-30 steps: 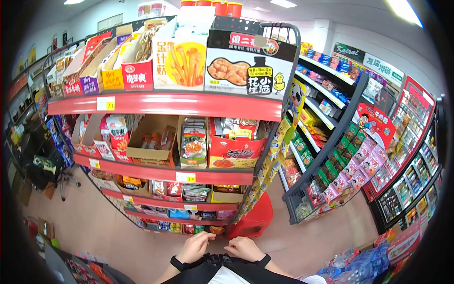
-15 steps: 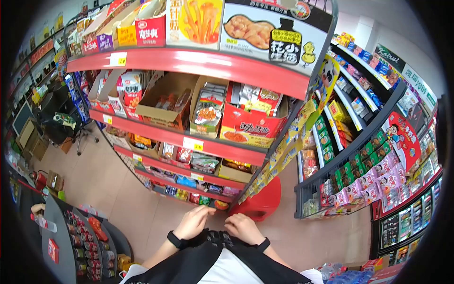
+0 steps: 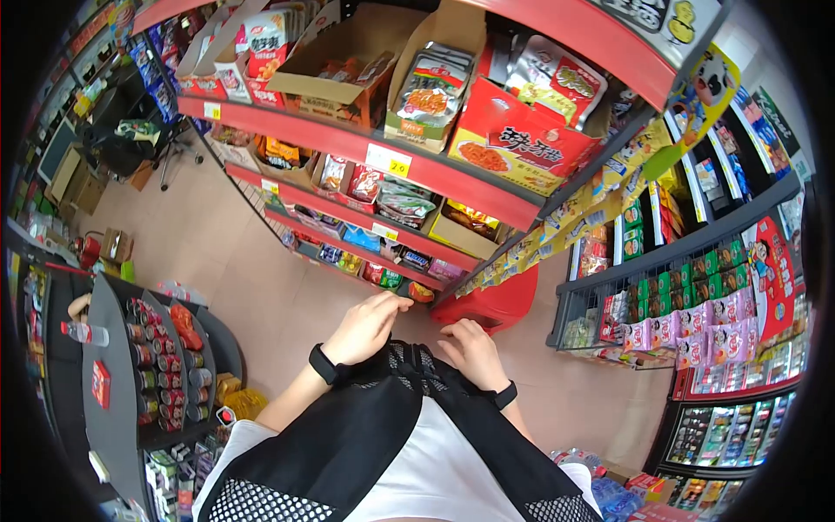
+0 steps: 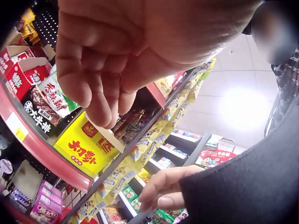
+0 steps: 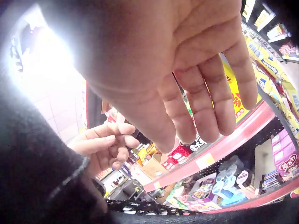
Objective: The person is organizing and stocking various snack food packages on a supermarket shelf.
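Both hands are held in front of the body at waist height, apart from each other and with nothing in them. My left hand (image 3: 364, 329) has loosely bent fingers, and its palm side (image 4: 107, 42) fills the top of the left wrist view. To its right, my right hand (image 3: 474, 352) hangs relaxed, its fingers (image 5: 215, 107) fairly straight in the right wrist view. Nearest to them is a snack shelf (image 3: 348, 139) with red edges. It carries a red and yellow snack box (image 3: 513, 143), a carton of pouches (image 3: 430, 87) and a yellow box (image 4: 86, 144).
A red plastic stool (image 3: 491, 300) stands by the shelf's right end, below hanging yellow packets (image 3: 565, 230). Another rack (image 3: 696, 291) is on the right. At left, a grey stand (image 3: 117, 374) holds several cans. Bottled water packs (image 3: 617, 500) lie at lower right.
The head view has tilted down, so the shelf has risen in it and more of the body and the can stand show. Both hands appear slightly higher, still holding nothing.
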`<state>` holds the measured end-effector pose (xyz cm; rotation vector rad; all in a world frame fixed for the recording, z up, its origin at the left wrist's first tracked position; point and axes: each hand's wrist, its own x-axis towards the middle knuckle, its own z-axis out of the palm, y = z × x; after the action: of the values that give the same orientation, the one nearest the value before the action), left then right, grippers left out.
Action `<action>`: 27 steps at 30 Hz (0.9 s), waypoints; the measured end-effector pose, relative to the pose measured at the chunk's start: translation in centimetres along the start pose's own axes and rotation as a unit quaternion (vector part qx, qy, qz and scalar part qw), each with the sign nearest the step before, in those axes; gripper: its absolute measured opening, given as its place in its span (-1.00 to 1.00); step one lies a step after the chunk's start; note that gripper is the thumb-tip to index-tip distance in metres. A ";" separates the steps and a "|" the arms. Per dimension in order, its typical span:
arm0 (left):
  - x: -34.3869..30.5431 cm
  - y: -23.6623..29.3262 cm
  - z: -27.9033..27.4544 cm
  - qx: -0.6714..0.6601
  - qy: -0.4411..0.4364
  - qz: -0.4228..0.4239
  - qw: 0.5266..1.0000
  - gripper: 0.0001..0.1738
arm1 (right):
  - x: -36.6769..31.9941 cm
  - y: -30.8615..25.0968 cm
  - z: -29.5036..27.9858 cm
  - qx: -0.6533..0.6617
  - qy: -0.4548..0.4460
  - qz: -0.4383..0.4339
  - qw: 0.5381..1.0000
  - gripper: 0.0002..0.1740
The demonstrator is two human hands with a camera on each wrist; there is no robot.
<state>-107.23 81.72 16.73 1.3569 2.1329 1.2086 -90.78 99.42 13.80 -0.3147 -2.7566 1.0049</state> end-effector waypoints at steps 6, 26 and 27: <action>-1.2 -1.9 0.0 0.008 0.023 -0.017 1.000 -0.66 | 1.5 0.1 0.8 -0.001 -0.020 -0.010 1.000 -0.80; 0.3 -11.6 -12.7 0.016 0.055 -0.047 0.997 -0.68 | 17.6 -3.6 9.6 -0.005 0.006 -0.067 0.998 -0.70; 0.2 -12.2 -13.6 0.019 0.044 -0.060 0.997 -0.68 | 19.2 -3.7 10.5 -0.023 0.033 -0.077 0.996 -0.69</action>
<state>-123.24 73.22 14.94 1.1929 2.2740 1.2073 -112.28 95.28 10.35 -0.1366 -2.7009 0.8771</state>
